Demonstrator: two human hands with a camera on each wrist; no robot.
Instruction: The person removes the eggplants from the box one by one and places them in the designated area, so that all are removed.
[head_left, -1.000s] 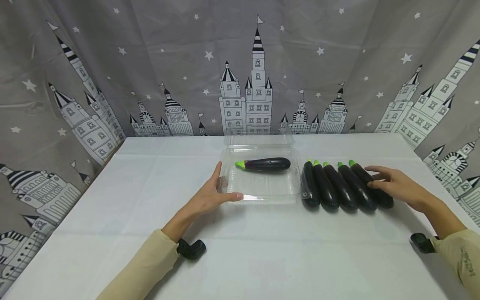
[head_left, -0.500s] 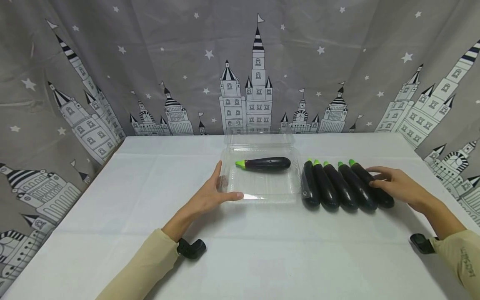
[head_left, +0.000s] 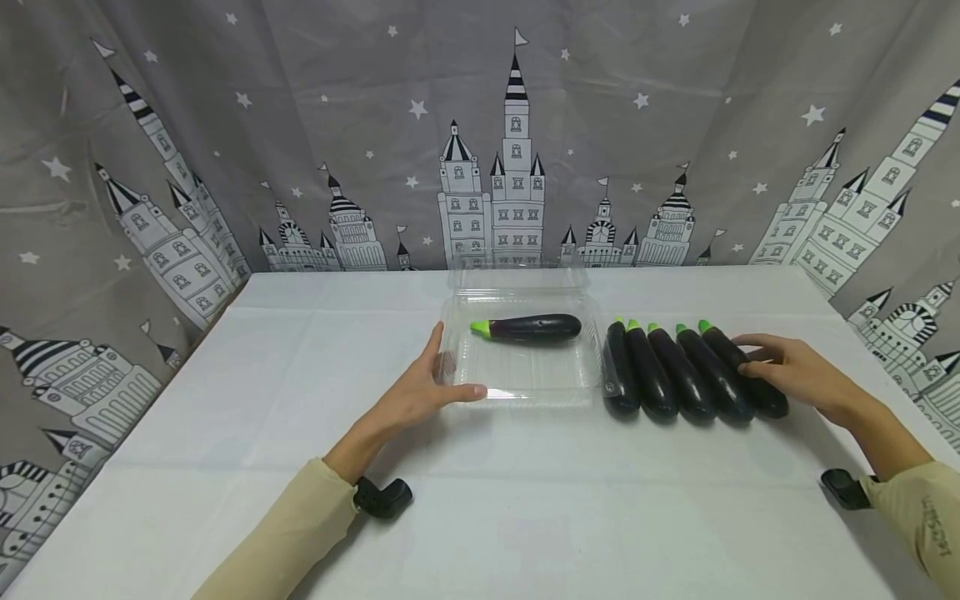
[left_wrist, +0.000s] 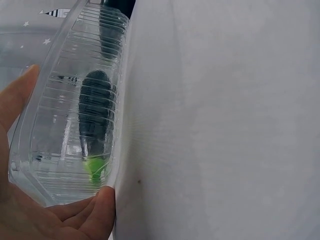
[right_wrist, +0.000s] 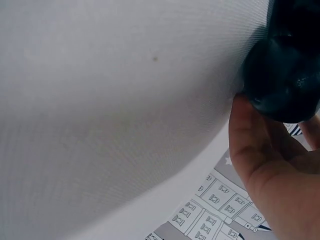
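My left hand [head_left: 411,400] is at the left front corner of a clear plastic clamshell container [head_left: 525,371], with thumb and index finger straight and spread along its edges. In the left wrist view the thumb lies by the rim and the fingertips [left_wrist: 104,212] touch the base near the table. One dark eggplant [head_left: 536,328] with a green stem end lies crosswise inside. On the right, my right hand [head_left: 813,379] grips the rightmost eggplant [head_left: 768,397] of a row, thumb on top. In the right wrist view fingertips [right_wrist: 242,107] press low against its side [right_wrist: 280,80].
Several more eggplants [head_left: 660,375] lie side by side between the container and my right hand, the leftmost close by its wall. The container's lid [head_left: 517,277] is folded back. A grey castle-print curtain [head_left: 337,100] hangs behind the white table [head_left: 525,517].
Over the last second the right hand has shifted very slightly at the rightmost eggplant. The left hand, the container and the other eggplants have not moved.
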